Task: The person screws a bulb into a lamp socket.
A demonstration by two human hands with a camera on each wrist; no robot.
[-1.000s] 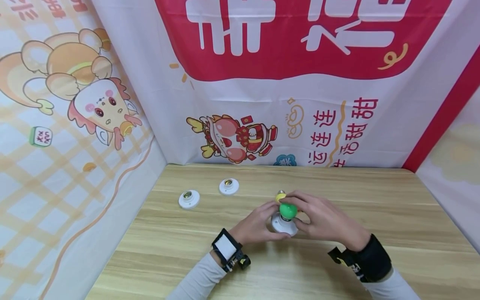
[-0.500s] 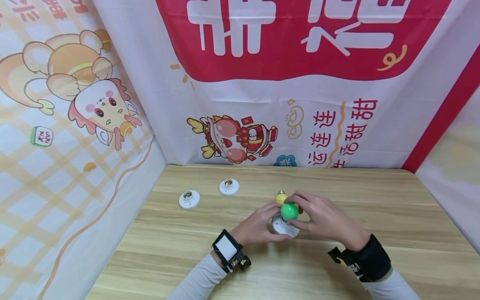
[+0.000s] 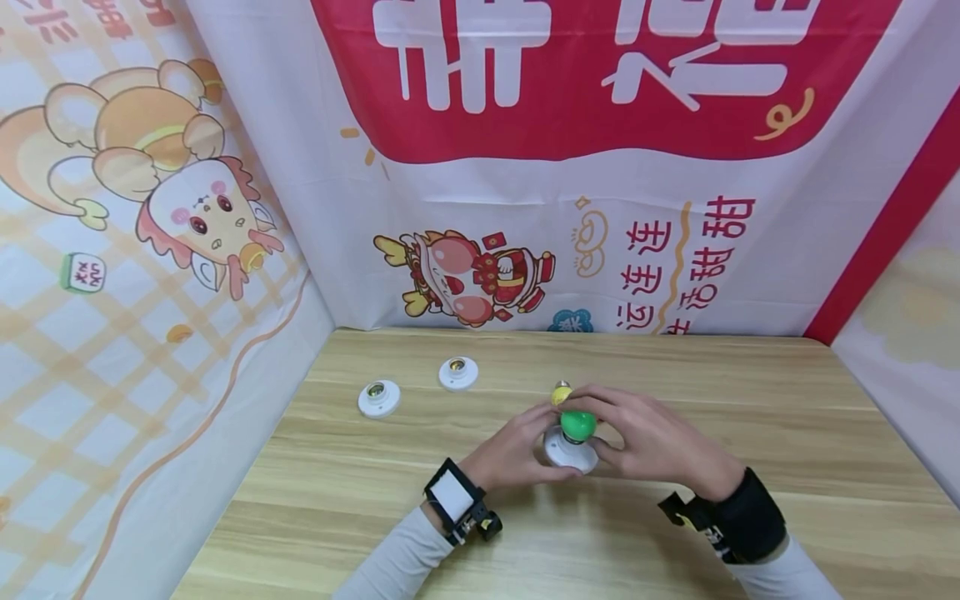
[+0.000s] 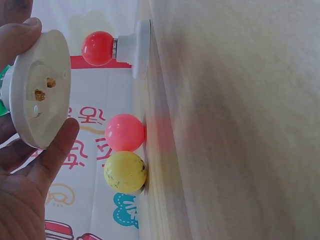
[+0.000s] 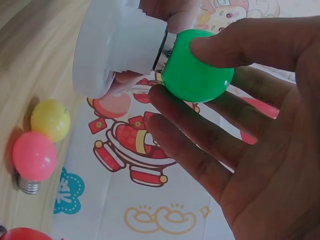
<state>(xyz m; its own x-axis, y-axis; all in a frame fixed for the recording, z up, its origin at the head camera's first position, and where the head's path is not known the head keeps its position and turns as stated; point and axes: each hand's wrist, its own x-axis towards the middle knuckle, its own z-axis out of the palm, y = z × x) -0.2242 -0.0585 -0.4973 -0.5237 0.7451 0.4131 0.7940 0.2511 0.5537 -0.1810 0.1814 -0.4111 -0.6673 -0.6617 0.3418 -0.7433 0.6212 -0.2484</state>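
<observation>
My left hand grips the rim of a white lamp holder, held above the table with its underside showing in the left wrist view. A green light bulb sits at the lamp holder's mouth, with part of its metal cap showing. Thumb and fingers of my right hand pinch the bulb's round glass; in the right wrist view the other fingers spread past it. The bulb's threads inside the lamp holder are hidden.
Two white lamp holders without bulbs stand at the table's back left. A yellow bulb and a pink bulb lie beyond my hands, near a red bulb fitted in another lamp holder. Printed cloth rises behind the table.
My right fingers shift round the green bulb: half a second ago they uncovered more of it, and now they lie over its top again. The left hand and lamp holder stay nearly still.
</observation>
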